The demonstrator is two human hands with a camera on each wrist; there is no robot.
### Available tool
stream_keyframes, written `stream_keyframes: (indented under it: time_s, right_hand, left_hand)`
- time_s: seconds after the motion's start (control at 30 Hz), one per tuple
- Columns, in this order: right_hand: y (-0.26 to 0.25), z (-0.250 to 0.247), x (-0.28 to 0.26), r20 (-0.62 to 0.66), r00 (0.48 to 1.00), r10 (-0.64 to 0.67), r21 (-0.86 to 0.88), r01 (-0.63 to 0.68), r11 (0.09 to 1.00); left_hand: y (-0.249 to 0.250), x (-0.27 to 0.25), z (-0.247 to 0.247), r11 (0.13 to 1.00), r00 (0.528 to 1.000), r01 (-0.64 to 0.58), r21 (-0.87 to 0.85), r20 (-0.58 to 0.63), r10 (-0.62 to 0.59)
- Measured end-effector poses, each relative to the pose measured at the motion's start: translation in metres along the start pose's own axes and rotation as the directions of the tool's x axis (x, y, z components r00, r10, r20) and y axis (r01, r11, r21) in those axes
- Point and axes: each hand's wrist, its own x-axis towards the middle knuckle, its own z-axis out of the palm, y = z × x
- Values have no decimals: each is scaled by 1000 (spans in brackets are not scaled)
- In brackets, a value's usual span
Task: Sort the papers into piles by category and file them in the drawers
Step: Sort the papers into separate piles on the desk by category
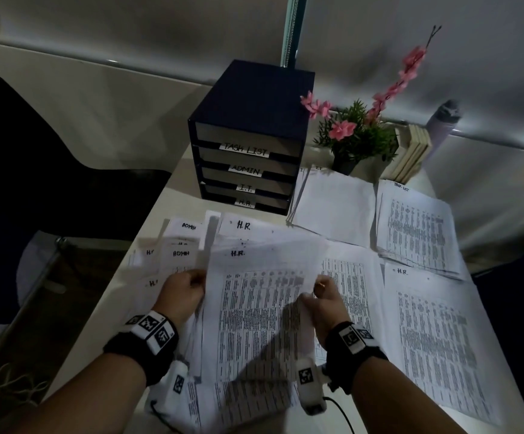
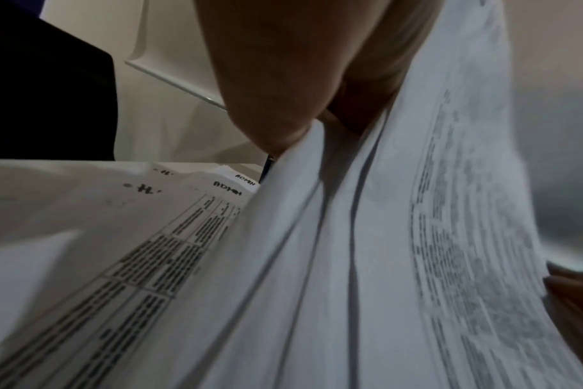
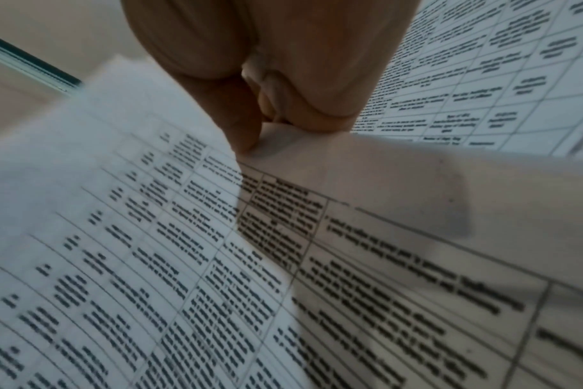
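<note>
H.R. sheet [image 1: 256, 308] is raised over the unsorted papers [image 1: 176, 255], left hand [image 1: 183, 292] and right hand [image 1: 325, 300] pinching its side edges. Advice: peel only the top sheet, land it on H.R. pile [image 1: 436, 333] at right, edges squared.

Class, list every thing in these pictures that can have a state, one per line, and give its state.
H.R. sheet: lifted, gripped at both side edges.
Left hand: grips the sheet's left edge.
Right hand: pinches the sheet's right edge.
Drawer unit: all drawers closed.
TASK LIST pile: lying flat on the table, stacked.
Plant pot: upright.
Bottle: upright, capped.
</note>
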Motion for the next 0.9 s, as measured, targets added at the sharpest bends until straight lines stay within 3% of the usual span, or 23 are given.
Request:
stream_keyframes:
  time_s: [0.3,0.4,0.6,0.8,0.9]
  right_hand:
    - [3,-3,0,-81,997,-2,-51,-2,999]
    - [2,-4,-1,-48,999,11,-53,-14,999]
    - [3,-5,0,32,999,16,54,-18,998]
    - [-1,3,5,-3,1000,15,37,-15,999]
    - [-10,10,7,-36,997,-68,-2,68,998]
  left_hand:
    - [-15,9,-4,990,977,73,-125,-189,-96]
    - [-20,7,-5,983,978,66,-169,-183,-98]
    - [-19,10,-7,995,983,85,-55,-159,-93]
    - [5,-5,0,948,993,115,-297,12,-117]
    - [24,-8,10,984,1000,-6,-181,14,8]
